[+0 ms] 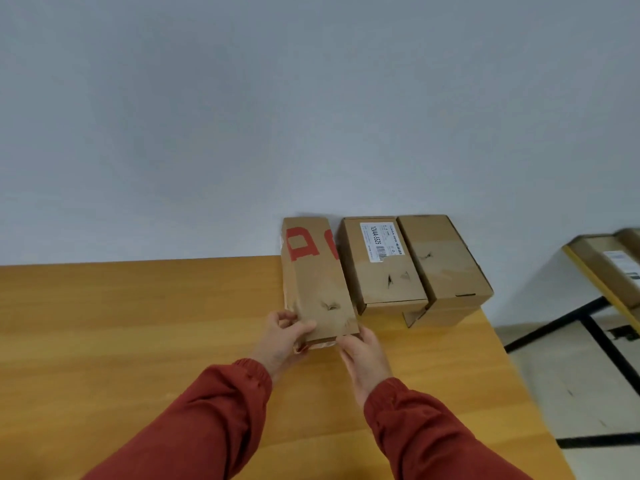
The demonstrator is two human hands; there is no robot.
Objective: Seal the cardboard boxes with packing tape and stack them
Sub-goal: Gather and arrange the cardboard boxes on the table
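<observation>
Both arms reach forward over the wooden table [138, 323] in rust-red sleeves [207, 410], forearms angled inward so the hands meet at the near end of a long red-lettered box [315, 282]. The box lies flat on the table with its far end against the grey wall [242, 116].

The left hand [285, 336] grips the box's near left corner. Its thumb lies across the top face and its fingers curl round the left side. The right hand [363, 358] is seen from the back with the wrist straight. Its fingers [351, 341] stretch forward fairly straight, and their tips touch the near end of the box at its right corner. Whether the thumb reaches under the box cannot be told.

Just beside this box to the right sits a labelled box [381, 268] with a white sticker on top. A plain box [446, 268] touches it on the far side, close to the table's right edge; both also back onto the wall. Well apart at the right edge of view, a second table [588, 278] with a yellow rim carries another carton [609, 268], only partly in view.
</observation>
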